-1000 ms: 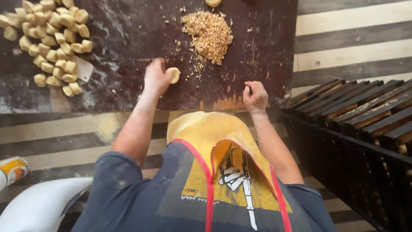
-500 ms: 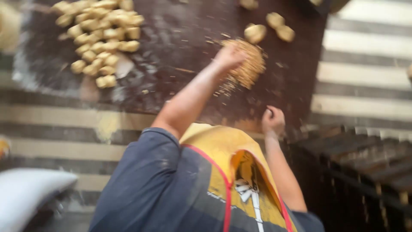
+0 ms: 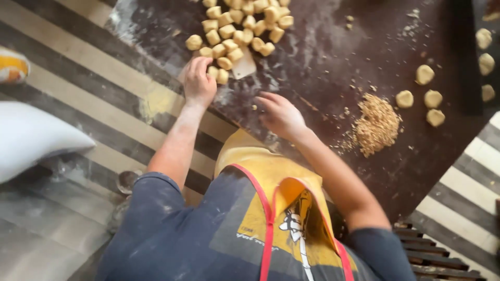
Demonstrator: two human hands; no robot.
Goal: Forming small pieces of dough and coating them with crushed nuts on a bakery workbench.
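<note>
Four flattened rounds (image 3: 424, 74) lay done far right, dozens of dough lumps (image 3: 245, 23) waited; left hand (image 3: 199, 79) curled fingering one, right hand (image 3: 281, 115) hovered loosely spread, empty.

On the board (image 3: 333, 67), the pile of dough pieces (image 3: 242, 26) lay at eleven o'clock, the crumb heap (image 3: 376, 125) at three, shaped dough balls (image 3: 424, 99) just beyond it at two.

Both hands outstretched, left hand (image 3: 198, 80) palm-down, right hand (image 3: 282, 115) open, fingers loosely spread.
</note>
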